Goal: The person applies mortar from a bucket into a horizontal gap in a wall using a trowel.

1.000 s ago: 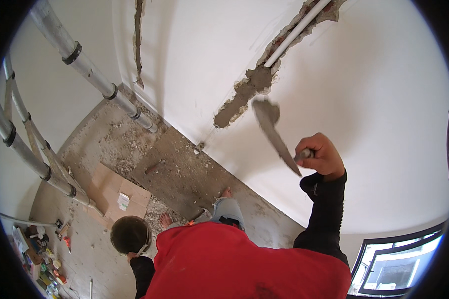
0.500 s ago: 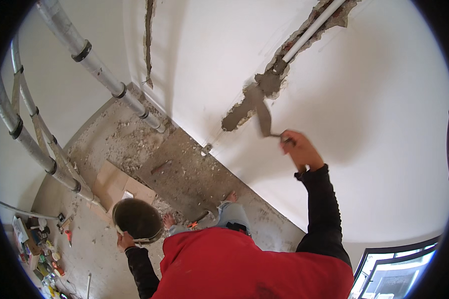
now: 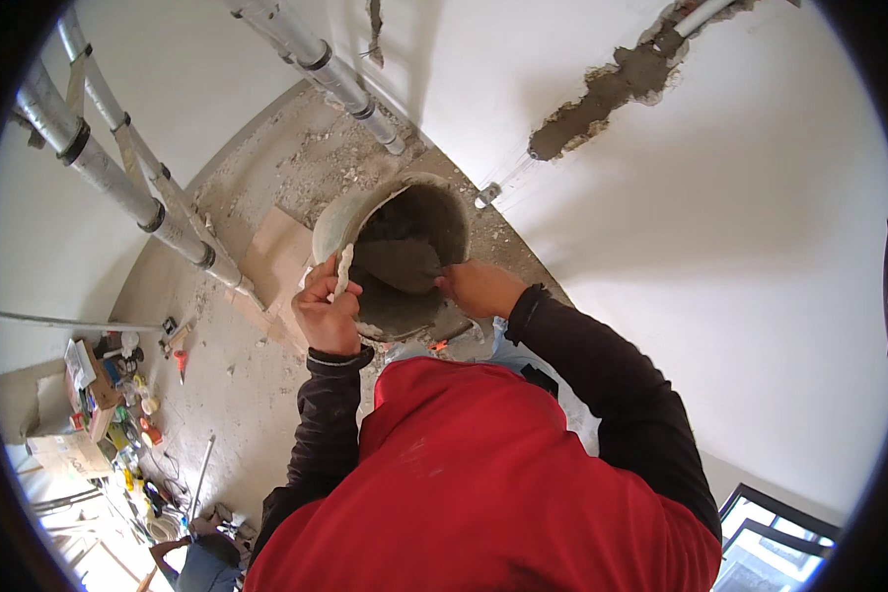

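My left hand (image 3: 331, 321) is closed on the near left edge of a round bucket (image 3: 337, 215), at a pale, crusted strip that may be its handle. The bucket is tilted and grey mortar coats its inside. My right hand (image 3: 485, 289) grips a trowel (image 3: 400, 264) at the bucket's right side; the handle is mostly hidden in the fist. The flat, grey-smeared blade lies inside the bucket's mouth. On the white wall, up and to the right, a rough chased groove holds grey mortar (image 3: 617, 94). A white pipe (image 3: 705, 17) runs in its upper end.
A metal ladder (image 3: 118, 197) stands at the left. Rubble (image 3: 281, 153) and a cardboard sheet (image 3: 274, 255) lie on the floor. Tools and boxes crowd the lower left, near another person (image 3: 207, 562). A window (image 3: 775, 541) is at the lower right.
My right hand has brought the trowel down from the wall groove into the bucket. My left hand has raised the bucket in front of me. The view has shifted.
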### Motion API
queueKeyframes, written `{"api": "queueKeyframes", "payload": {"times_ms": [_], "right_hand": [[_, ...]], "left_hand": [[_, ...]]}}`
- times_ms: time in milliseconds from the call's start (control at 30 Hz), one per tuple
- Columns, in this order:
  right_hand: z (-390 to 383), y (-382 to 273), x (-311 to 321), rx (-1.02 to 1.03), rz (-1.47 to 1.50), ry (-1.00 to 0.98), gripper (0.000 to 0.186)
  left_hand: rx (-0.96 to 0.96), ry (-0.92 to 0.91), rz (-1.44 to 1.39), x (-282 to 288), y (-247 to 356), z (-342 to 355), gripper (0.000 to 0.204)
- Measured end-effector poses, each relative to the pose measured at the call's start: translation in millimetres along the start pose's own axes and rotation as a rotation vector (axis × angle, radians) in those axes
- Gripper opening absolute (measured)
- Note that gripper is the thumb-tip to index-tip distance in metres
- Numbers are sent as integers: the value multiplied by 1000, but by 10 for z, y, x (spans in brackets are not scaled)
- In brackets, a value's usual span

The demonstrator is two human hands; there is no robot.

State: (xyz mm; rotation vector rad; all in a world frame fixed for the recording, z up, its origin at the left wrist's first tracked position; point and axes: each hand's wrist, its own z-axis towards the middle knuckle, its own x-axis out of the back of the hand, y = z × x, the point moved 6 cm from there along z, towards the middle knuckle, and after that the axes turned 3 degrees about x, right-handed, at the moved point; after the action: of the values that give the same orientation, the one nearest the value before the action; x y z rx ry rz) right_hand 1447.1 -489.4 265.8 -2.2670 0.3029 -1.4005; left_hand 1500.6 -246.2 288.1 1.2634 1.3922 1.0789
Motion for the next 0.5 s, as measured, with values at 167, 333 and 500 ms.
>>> {"api": "queueKeyframes", "payload": {"times_ms": [167,333,500], "right_hand": [[-510,-53,900,-168,-389,-5,35],[-723,125,949,-184,-495,36,36],[-786,157,685,-117,-265,-94,32]], "left_hand": [[5,-122,-62,-326,53,71,16],[29,-325,-25,-730,235,-64,18],[163,-380,-145,-715,415,-165,24]]}}
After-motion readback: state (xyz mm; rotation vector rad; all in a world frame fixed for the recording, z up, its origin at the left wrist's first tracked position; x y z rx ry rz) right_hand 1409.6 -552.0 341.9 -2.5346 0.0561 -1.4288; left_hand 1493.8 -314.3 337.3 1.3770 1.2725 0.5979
